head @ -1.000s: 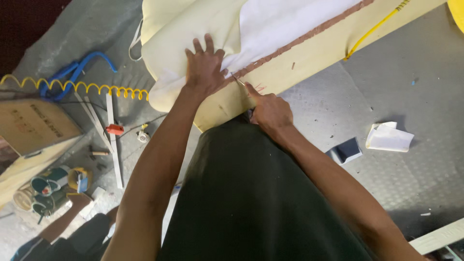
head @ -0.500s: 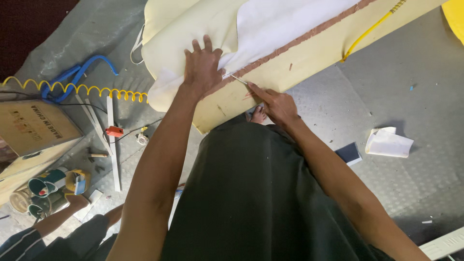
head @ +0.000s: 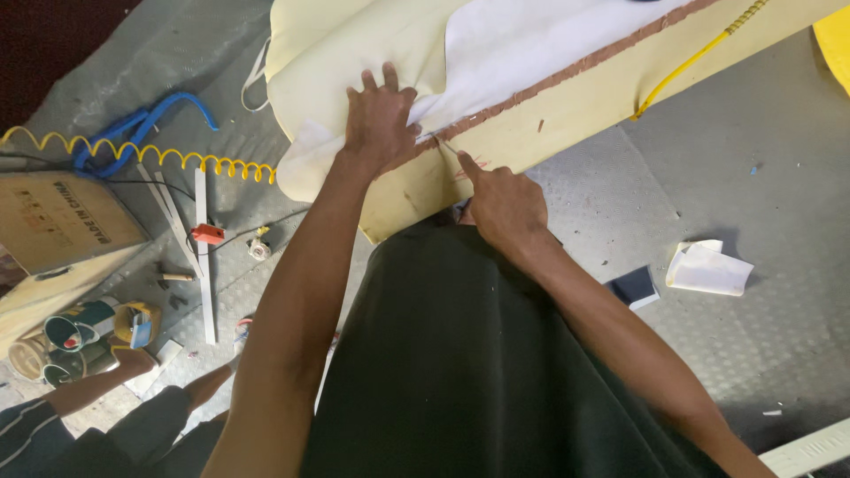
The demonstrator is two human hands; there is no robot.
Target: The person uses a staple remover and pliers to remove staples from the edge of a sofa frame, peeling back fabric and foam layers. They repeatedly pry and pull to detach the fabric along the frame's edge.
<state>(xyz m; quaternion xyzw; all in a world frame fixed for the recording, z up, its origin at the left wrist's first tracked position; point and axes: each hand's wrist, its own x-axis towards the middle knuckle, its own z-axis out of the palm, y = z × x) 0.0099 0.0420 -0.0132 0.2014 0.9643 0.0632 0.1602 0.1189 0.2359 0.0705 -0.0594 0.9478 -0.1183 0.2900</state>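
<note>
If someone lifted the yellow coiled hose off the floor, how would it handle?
The coiled hose would likely stretch and sag, since it lies in loose springy coils. It looks thin, so probably light. Its far end appears to join the blue hose, so it might drag that along.

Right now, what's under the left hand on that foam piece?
The left hand presses flat on white fabric laid over the yellow foam cushion, just above the reddish-brown seam strip. The palm covers the fabric's edge there, so how it is fixed underneath cannot be seen.
</note>
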